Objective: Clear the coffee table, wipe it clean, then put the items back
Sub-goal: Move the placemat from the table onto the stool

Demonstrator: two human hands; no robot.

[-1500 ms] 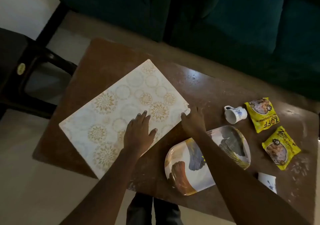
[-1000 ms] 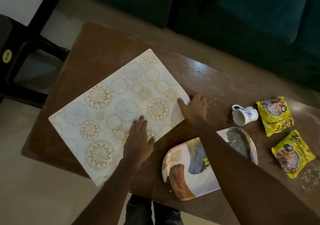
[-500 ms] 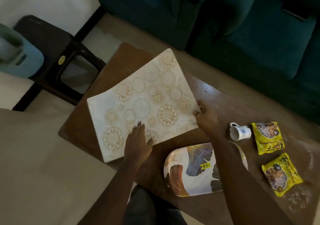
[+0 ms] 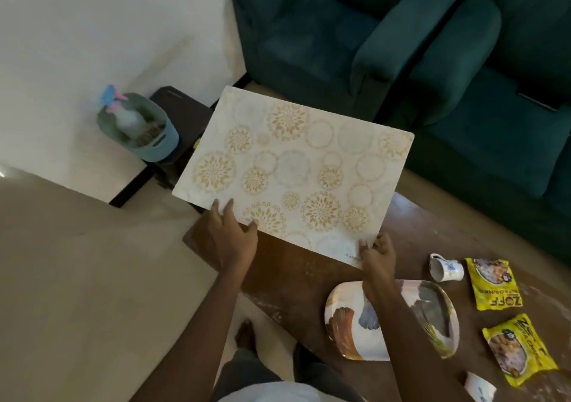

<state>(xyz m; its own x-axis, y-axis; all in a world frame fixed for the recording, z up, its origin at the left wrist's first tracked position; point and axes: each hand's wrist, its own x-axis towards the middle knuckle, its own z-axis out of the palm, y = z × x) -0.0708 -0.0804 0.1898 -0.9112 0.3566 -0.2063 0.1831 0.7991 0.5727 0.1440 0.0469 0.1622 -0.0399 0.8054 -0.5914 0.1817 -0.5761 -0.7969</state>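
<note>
Holding the mat (image 4: pixel 296 169) clear of the bench (image 4: pixel 309 281), I see a stiff cream rectangle with rounded corners. It is printed with gold flower rounds and pale rings, with small dark lettering by its near right corner. It hangs tilted above the bench's left end, and its far edge reaches over a dark stool (image 4: pixel 182 108).

Half a second ago it lay flat on the bench under my left palm. Now it is up in the air and swung to the left.

My left grip (image 4: pixel 230 241) has the near edge close to the left corner. Two fingers and the thumb lie on top, barely curled, and the rest are hidden. My right grip (image 4: pixel 377 258) pinches the near right corner, fingers curled close around it.

Nearest me on the bench, a white cup (image 4: pixel 480 389) shows at the bottom edge. Next comes a patterned tray (image 4: pixel 335 305), partly under my right forearm. To its right lie two yellow snack packets (image 4: pixel 519 347) (image 4: pixel 494 284). A mug (image 4: pixel 446 268) lies on its side just beside the farther packet.

Farther off to the left, a grey-green basket (image 4: pixel 145 145) holds a spray bottle (image 4: pixel 123 117) by the stool. I cannot tell whether the basket stands on the stool. A teal sofa (image 4: pixel 340 30) fills the background.
</note>
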